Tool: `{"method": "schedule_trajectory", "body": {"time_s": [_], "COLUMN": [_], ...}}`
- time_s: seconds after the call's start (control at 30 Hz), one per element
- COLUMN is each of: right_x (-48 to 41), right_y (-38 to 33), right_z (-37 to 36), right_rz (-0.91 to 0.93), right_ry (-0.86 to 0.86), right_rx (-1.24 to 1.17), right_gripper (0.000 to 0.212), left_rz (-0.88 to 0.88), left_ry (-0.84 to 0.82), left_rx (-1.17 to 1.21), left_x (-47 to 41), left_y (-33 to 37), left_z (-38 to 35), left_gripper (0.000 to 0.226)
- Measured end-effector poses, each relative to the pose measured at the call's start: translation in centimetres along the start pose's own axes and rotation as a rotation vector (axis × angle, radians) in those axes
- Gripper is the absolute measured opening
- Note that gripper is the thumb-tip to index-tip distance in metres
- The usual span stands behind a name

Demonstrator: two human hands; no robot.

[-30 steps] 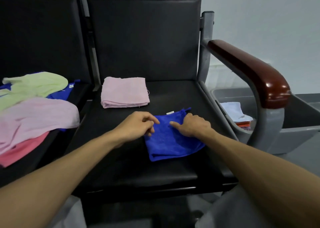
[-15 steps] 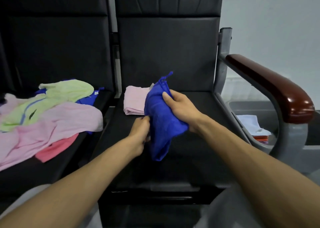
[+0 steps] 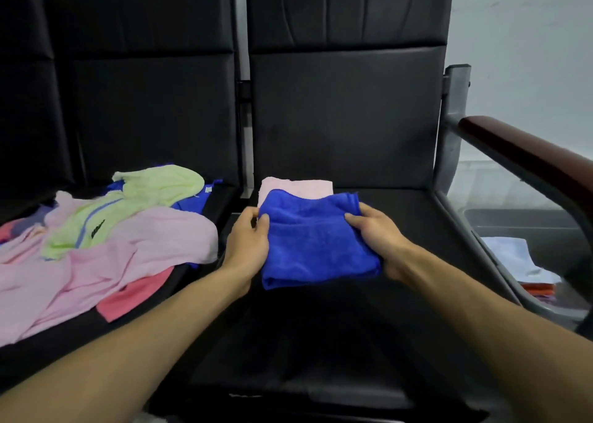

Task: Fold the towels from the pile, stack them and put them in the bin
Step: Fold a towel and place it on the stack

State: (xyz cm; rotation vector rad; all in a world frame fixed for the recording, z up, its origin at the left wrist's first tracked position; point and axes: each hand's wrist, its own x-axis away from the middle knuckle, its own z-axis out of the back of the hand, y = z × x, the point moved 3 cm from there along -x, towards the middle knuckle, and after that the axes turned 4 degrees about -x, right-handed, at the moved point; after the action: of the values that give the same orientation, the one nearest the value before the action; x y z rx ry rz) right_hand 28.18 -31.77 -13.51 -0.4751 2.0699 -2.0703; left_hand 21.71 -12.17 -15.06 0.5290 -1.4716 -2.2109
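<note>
Your left hand (image 3: 248, 243), right hand (image 3: 373, 233): fingers grip opposite side edges of folded blue towel (image 3: 314, 239) | towel over black seat (image 3: 401, 217), far edge covering part of 1 folded pink towel (image 3: 301, 186) | loose pile (image 3: 112, 230) on left seat | bin (image 3: 526, 220) at right, folded towels inside

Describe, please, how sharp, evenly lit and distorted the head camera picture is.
Head view: slightly soft, the weave of the blue towel smeared; head view: wide-angle stretch enlarges the forearms toward the bottom corners; head view: the black seat between them sinks into shadow, no glare.
</note>
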Motion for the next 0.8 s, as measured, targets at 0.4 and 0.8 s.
{"method": "schedule_trajectory", "body": {"time_s": [0.4,0.8], "right_x": [-14.1,-21.7], "right_y": [0.5,4.0], "right_z": [-1.2,-0.8], "right_rz": [0.242,0.122], "right_ry": [0.057,0.178], "right_rx": [0.181,0.472], "right_gripper": [0.028,0.024], "left_rz": [-0.233,-0.116], "left_ry": [0.095,-0.004], "left_rx": [-0.244,-0.493], "left_x": [-13.1,-19.2], "left_y": [0.9,-3.3], "left_z": [-1.7,-5.2], "left_gripper": [0.015,0.024]}}
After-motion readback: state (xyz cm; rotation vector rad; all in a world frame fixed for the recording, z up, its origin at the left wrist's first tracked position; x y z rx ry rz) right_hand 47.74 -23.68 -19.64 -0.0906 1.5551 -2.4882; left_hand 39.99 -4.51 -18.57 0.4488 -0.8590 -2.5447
